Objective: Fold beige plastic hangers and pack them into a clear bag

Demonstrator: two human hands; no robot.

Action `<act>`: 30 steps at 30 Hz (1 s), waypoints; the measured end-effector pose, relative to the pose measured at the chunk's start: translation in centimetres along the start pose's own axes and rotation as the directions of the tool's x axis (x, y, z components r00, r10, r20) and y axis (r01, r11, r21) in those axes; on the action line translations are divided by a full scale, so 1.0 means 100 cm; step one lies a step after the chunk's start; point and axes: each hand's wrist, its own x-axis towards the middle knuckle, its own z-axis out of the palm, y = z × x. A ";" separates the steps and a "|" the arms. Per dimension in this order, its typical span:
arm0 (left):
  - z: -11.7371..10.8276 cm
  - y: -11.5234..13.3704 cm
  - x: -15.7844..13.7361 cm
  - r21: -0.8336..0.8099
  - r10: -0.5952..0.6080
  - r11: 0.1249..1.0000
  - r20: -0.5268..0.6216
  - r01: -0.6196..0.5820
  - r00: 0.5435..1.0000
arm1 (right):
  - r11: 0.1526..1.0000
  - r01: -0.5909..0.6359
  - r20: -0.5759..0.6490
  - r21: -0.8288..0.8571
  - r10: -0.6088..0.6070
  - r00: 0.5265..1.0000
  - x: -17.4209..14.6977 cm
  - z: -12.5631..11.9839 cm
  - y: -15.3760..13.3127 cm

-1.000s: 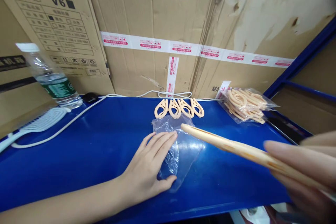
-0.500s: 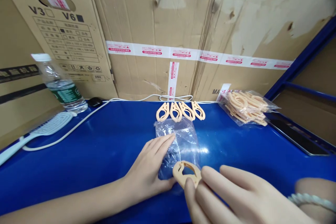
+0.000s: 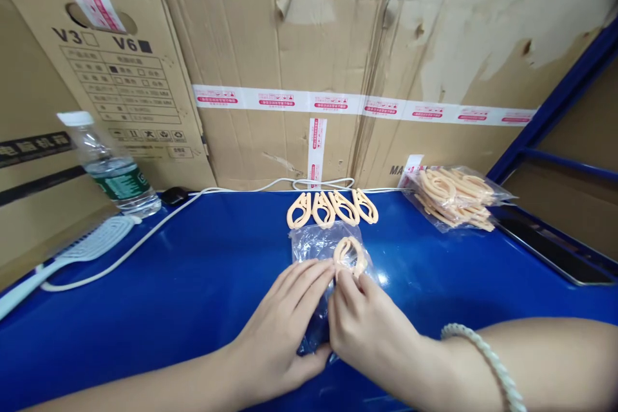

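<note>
A clear plastic bag [image 3: 309, 243] lies flat on the blue table, partly under my hands. My left hand [image 3: 284, 318] grips the bag near its open end, fingers on top and thumb low at the near edge. Between the fingertips of my right hand [image 3: 371, 328] is a beige folding hanger [image 3: 360, 259], folded up and lying over or within the bag; which of these I cannot tell. Just beyond the bag, several matching folded hangers [image 3: 316, 214] stand in a row. My right wrist wears a pale braided bracelet [image 3: 483, 351].
Bagged beige hangers [image 3: 449, 196] are piled at the back right, beside a dark phone [image 3: 550, 248]. On the left are a water bottle [image 3: 118, 180], a pale blue hairbrush [image 3: 103, 241] and a white cable [image 3: 145, 241]. Cardboard boxes [image 3: 270, 32] wall off the back.
My right hand has carried the hanger forward and left, from the bag's near end to over its middle. My left hand still holds the bag. The view has shifted slightly.
</note>
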 end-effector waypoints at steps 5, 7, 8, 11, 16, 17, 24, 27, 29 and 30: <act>0.000 0.002 -0.002 0.013 0.000 1.000 0.101 -0.002 0.995 | 0.995 -0.085 0.006 -0.047 0.086 0.996 -0.013 0.013 -0.005; 0.000 0.003 -0.002 0.026 0.005 1.000 0.111 -0.008 0.994 | 0.992 -0.118 0.022 -0.045 0.119 0.993 -0.014 0.017 -0.004; 0.000 0.003 -0.002 0.031 0.009 0.999 0.111 -0.013 0.994 | 0.991 -0.127 0.037 -0.035 0.128 0.991 -0.014 0.019 -0.002; 0.000 0.002 -0.002 0.041 0.011 0.999 0.124 -0.016 0.992 | 0.988 -0.156 0.078 -0.017 0.157 0.984 -0.014 0.022 0.004; -0.002 0.001 -0.002 0.039 0.027 0.999 0.163 -0.034 0.986 | 0.977 -0.212 0.117 0.024 0.208 0.971 -0.021 0.007 0.030; -0.002 0.001 -0.002 0.035 0.031 0.999 0.165 -0.038 0.986 | 0.978 -0.195 0.136 0.074 0.184 0.973 -0.023 0.000 0.039; -0.006 0.002 -0.001 -0.058 0.020 0.998 0.078 -0.016 0.997 | 0.912 -0.303 0.140 0.276 0.274 0.952 -0.007 0.011 0.136; -0.007 0.001 0.000 -0.138 0.000 0.990 0.007 0.001 1.000 | 0.958 -0.233 0.306 0.168 0.174 0.936 0.003 0.065 0.171; -0.007 0.000 -0.001 -0.185 0.000 0.983 -0.042 -0.008 0.999 | 0.947 -0.246 0.441 0.208 0.134 0.888 0.006 0.097 0.187; -0.007 -0.001 -0.002 -0.201 0.002 0.979 -0.059 -0.014 0.998 | 0.945 -0.249 0.459 0.213 0.129 0.879 0.007 0.108 0.192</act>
